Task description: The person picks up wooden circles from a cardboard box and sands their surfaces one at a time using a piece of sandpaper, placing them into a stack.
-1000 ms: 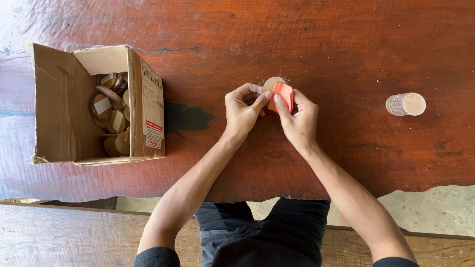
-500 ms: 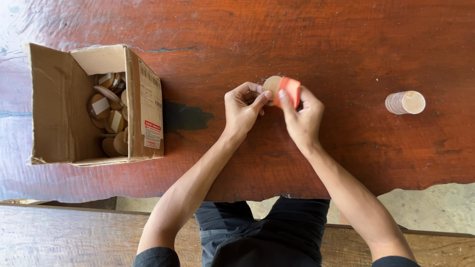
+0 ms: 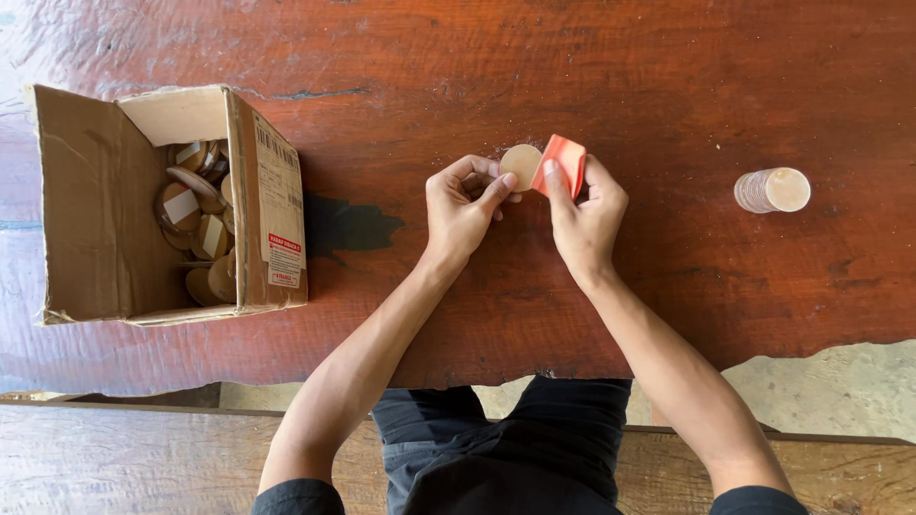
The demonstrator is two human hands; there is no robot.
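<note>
My left hand (image 3: pixel 465 202) pinches a small wooden disc (image 3: pixel 521 165) by its rim above the bench (image 3: pixel 592 67); my right hand (image 3: pixel 584 205) closes on folded orange sandpaper (image 3: pixel 563 160) against it — light, stiff, best gripped by the edge.

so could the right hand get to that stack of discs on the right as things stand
Probably yes: bare table lies between the right hand and the stack of wooden discs, though that hand now holds an orange sandpaper piece.
</note>
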